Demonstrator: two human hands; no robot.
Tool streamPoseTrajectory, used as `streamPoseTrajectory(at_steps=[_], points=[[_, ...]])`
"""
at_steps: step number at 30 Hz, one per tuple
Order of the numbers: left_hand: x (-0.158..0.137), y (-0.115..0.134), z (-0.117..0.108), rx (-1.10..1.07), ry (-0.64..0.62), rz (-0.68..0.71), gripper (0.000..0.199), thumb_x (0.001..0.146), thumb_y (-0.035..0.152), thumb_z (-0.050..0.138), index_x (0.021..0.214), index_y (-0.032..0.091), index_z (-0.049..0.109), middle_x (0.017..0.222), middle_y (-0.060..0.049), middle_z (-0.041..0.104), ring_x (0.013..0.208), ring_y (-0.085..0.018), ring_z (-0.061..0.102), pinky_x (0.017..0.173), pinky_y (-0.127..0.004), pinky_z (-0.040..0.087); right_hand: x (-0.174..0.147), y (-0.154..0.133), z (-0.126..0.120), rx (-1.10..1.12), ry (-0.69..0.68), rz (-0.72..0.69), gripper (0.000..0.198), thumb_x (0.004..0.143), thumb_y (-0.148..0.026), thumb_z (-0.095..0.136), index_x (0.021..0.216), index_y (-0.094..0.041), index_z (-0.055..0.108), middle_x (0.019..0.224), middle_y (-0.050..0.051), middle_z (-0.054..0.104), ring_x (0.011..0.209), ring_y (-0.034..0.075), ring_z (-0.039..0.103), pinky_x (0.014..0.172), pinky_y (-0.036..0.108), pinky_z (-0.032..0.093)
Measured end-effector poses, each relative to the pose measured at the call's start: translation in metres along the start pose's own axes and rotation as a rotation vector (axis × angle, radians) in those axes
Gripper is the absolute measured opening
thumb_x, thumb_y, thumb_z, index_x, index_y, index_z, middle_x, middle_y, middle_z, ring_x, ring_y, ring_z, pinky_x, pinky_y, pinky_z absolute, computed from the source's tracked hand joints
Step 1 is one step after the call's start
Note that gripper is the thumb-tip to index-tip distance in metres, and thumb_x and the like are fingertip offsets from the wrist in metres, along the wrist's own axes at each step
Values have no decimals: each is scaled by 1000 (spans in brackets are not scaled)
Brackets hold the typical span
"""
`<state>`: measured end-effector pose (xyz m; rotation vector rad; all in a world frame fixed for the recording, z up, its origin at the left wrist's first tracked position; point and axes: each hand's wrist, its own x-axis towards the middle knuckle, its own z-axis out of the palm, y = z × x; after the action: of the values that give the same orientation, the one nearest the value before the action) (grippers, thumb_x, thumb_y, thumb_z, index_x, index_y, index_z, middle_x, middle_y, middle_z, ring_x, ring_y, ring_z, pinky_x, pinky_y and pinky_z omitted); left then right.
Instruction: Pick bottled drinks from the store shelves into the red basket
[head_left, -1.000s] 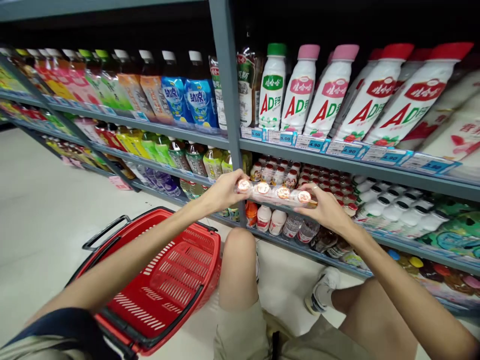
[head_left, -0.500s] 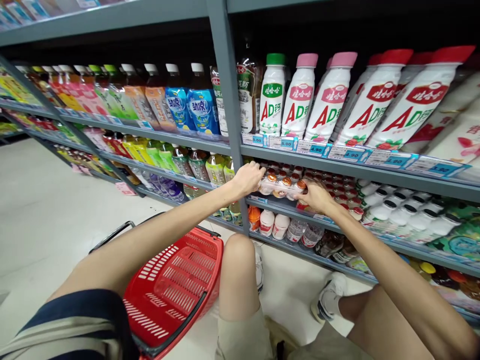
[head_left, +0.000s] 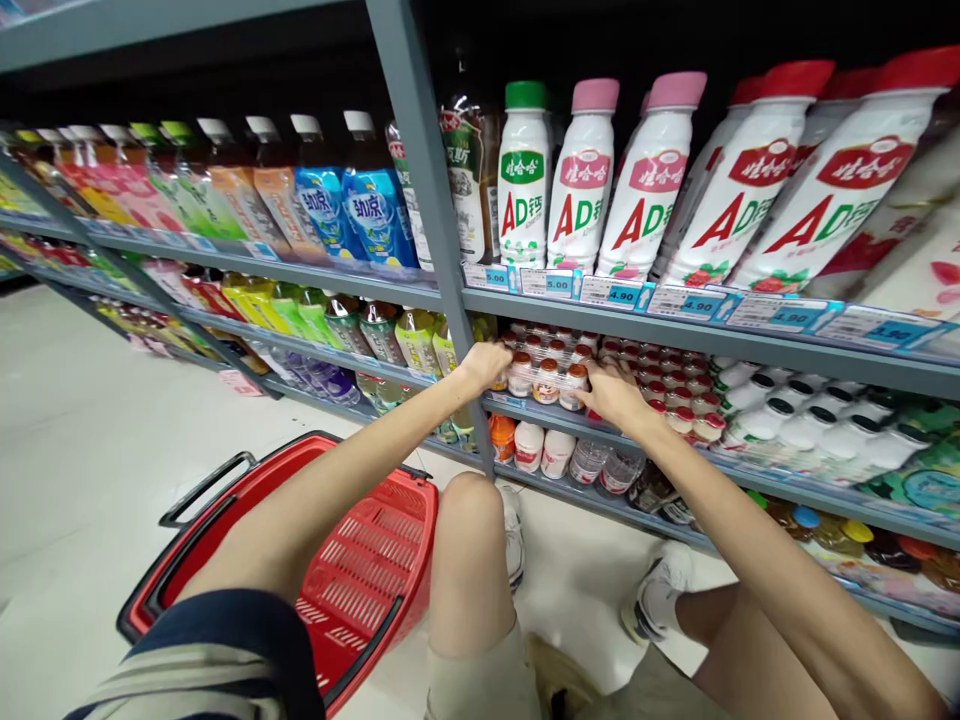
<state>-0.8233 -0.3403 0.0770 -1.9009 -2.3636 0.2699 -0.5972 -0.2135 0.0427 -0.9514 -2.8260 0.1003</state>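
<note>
My left hand [head_left: 486, 366] sits at nine o'clock of the shrink-wrapped pack [head_left: 547, 380], fingers curled and clamped, as far as I can see, on its left end; their undersides are hidden from me. My right hand [head_left: 616, 395] is at three o'clock, thumb and fingers closed on the other end. The pack is just off the middle of my view, toward four o'clock, caps up, at the front of the middle shelf [head_left: 559, 414]; I can't make out whether its base rests fully there.

What I'd call done: both ends are in hand and the pack is within its bay, with the red-capped bottles [head_left: 667, 388] near it at three o'clock. What isn't done: neither hand is off the pack, so I judge the handling unfinished. The red basket [head_left: 375, 555] waits around eight o'clock on the floor, well apart from the pack. Straight up at twelve stand the white AD bottles [head_left: 576, 200], and at six, one shelf down, the short white bottles [head_left: 529, 447]; I'm touching none of those.
</note>
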Motion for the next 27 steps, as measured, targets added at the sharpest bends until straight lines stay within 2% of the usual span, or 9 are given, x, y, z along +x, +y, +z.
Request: streamPoseTrajectory(at_steps=[4,8,11,14,18,21,23,25,27], points=[[-3,-3,2,42,-6,-19,33,88,16,77,120,9,75,117,-25,77,115,-31,76,95,-31,57,1,0,-2,-70,-7,4,57,100,-41,71,145,-9,59,137,25,66,144,38,52,127,47,32],[-3,-3,0,68,-20,-18,36,88,10,73,123,8,75,118,-24,77,117,-30,76,98,-30,57,6,6,5,18,-1,-17,54,104,-45,63,146,-11,58,136,23,68,138,37,57,121,47,39],[-2,-2,-7,90,-38,-12,35,91,2,63,124,5,74,121,-25,76,119,-31,75,99,-31,57,8,10,6,64,4,-39,48,108,-43,56,145,-12,59,138,21,68,134,35,60,119,44,42],[-3,1,-15,109,-64,-6,36,93,-4,52,122,2,74,124,-27,75,121,-34,74,98,-37,57,8,11,0,7,3,-89,43,107,-40,59,138,-11,65,134,22,69,133,36,61,120,44,41],[-7,2,-23,113,-98,8,40,94,-4,48,123,2,74,125,-27,75,123,-36,73,98,-40,58,3,13,-6,1,-45,-137,41,108,-43,57,131,-10,69,128,23,71,127,36,65,111,43,49],[-2,-5,-28,99,-131,36,37,94,3,54,124,4,74,126,-25,76,121,-34,73,99,-37,57,6,19,-5,95,-47,-141,44,108,-46,56,135,-13,68,129,20,73,127,34,66,109,41,52],[10,-11,-30,52,-99,38,39,94,9,57,130,5,72,130,-23,75,122,-31,72,104,-34,55,15,21,-6,188,26,-102,43,110,-45,51,140,-18,65,131,15,75,127,31,68,110,40,52],[28,-16,-29,-29,-36,16,48,93,12,59,140,6,67,138,-22,72,127,-31,69,111,-33,51,28,21,-8,223,108,0,43,110,-43,50,144,-21,63,134,13,74,127,31,68,111,42,52],[45,-18,-25,-99,-6,3,59,88,15,66,147,8,63,142,-23,70,129,-33,68,116,-36,48,43,20,-11,176,82,90,45,106,-41,58,144,-19,63,139,17,71,129,35,67,109,44,53]])
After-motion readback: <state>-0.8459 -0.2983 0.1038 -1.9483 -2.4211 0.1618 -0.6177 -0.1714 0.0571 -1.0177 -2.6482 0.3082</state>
